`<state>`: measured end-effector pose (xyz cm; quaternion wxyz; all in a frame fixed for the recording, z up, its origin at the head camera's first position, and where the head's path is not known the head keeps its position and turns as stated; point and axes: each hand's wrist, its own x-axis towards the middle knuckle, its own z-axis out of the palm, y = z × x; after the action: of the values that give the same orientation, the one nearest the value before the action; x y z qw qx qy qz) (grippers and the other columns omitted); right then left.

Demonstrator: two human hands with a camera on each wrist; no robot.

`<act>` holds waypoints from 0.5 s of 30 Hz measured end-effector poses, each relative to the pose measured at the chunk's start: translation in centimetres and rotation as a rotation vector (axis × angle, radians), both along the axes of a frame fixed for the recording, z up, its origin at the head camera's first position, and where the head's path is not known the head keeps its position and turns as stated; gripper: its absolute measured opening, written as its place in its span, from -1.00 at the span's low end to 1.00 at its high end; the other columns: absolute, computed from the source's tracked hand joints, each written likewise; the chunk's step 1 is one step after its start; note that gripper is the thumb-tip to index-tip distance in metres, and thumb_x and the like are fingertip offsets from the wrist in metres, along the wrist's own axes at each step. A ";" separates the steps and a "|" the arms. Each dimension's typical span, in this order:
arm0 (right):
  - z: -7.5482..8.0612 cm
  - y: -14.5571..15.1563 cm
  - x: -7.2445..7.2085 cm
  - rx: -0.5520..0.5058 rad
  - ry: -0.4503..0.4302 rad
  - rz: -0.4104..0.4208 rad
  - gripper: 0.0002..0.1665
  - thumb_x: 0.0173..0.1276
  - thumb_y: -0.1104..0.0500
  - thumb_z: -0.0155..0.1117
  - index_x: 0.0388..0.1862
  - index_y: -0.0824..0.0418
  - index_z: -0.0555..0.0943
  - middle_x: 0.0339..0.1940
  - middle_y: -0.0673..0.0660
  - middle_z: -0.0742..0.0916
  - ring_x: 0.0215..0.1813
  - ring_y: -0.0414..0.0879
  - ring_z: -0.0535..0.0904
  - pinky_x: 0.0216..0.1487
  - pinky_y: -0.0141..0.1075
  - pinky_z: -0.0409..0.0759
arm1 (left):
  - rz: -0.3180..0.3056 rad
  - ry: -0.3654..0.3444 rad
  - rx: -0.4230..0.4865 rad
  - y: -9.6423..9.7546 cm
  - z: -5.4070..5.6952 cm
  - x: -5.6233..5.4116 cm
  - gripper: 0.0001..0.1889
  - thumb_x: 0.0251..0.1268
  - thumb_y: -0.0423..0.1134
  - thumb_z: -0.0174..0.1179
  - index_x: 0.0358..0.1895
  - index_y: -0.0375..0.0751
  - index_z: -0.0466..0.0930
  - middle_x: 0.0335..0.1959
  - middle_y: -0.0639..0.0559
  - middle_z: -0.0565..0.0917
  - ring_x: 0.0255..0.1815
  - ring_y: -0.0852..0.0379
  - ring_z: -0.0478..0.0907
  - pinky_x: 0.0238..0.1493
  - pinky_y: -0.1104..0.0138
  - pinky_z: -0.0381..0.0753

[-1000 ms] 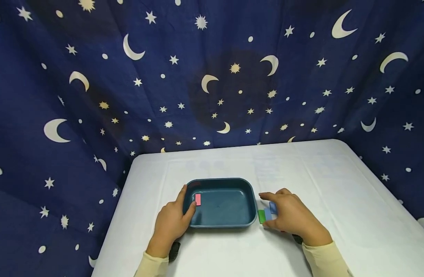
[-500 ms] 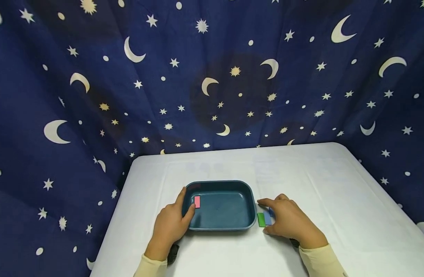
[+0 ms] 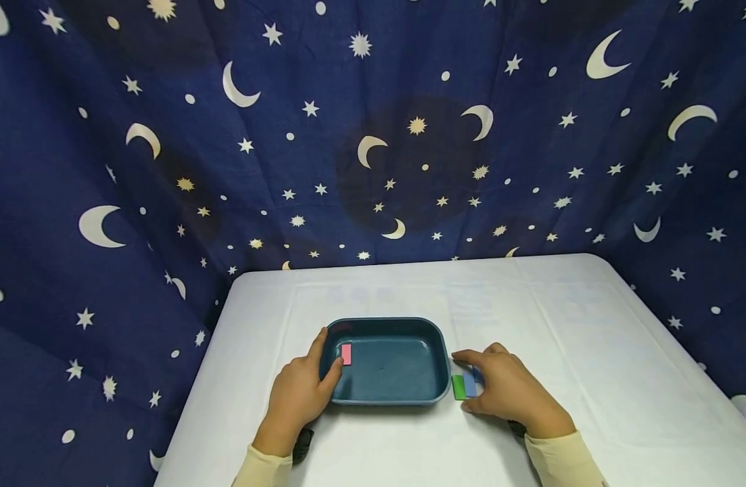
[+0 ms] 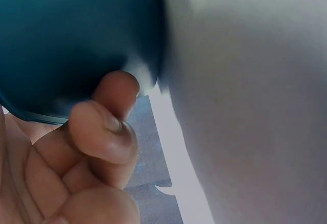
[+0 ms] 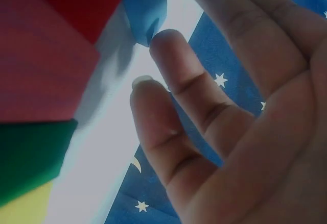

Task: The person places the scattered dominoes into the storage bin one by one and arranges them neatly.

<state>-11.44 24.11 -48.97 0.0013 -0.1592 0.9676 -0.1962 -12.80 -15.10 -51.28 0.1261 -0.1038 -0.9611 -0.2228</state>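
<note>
A dark teal plastic tray (image 3: 387, 399) sits on the white table. My left hand (image 3: 299, 391) grips its left end, thumb over the rim; its curled fingers (image 4: 104, 137) show against the tray's outer side in the left wrist view. One pink block (image 3: 346, 355) lies inside, by the thumb. Just right of the tray, my right hand (image 3: 509, 387) arches over a row of small blocks, thumb and index finger apart. A green block (image 3: 459, 387) and a light blue block (image 3: 469, 385) show between them; a darker blue block (image 3: 478, 375) is mostly hidden under the hand.
In the right wrist view, a red block (image 5: 87, 4), a pink block (image 5: 41, 66), a green block (image 5: 36, 155) and a yellow block (image 5: 28, 206) appear close up. A dark blue curtain (image 3: 373, 135) with moons and stars hangs behind the table (image 3: 531, 291).
My right hand has shifted slightly left, closer to the tray, covering more of the darker blue block. The left hand keeps its hold on the tray. The head view has tilted a little.
</note>
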 end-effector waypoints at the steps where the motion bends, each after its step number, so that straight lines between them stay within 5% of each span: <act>1: 0.0 0.0 0.0 -0.002 0.012 0.005 0.00 -0.30 -0.06 0.85 0.28 -0.04 0.72 -0.17 -0.05 0.76 -0.15 -0.13 0.48 -0.13 -0.09 0.52 | 0.000 0.003 0.000 0.0 0.0 0.0 -0.23 0.51 0.20 0.22 0.63 -0.09 0.32 -0.55 -0.08 0.68 -0.54 0.02 0.66 -0.53 0.10 0.56; 15: -0.6 0.0 -0.2 -0.035 0.035 0.032 -0.07 -0.20 0.01 0.84 0.28 0.03 0.72 0.03 -0.14 0.82 -0.14 -0.16 0.52 -0.13 -0.12 0.56 | -0.008 0.010 0.004 -0.2 0.0 0.1 -0.23 0.54 0.26 0.13 0.62 -0.11 0.33 -0.58 -0.03 0.65 -0.54 0.05 0.65 -0.55 0.14 0.54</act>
<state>-11.62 24.08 -49.58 -0.0154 -0.1783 0.9612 -0.2100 -12.69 -15.33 -51.32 0.1303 -0.1087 -0.9595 -0.2249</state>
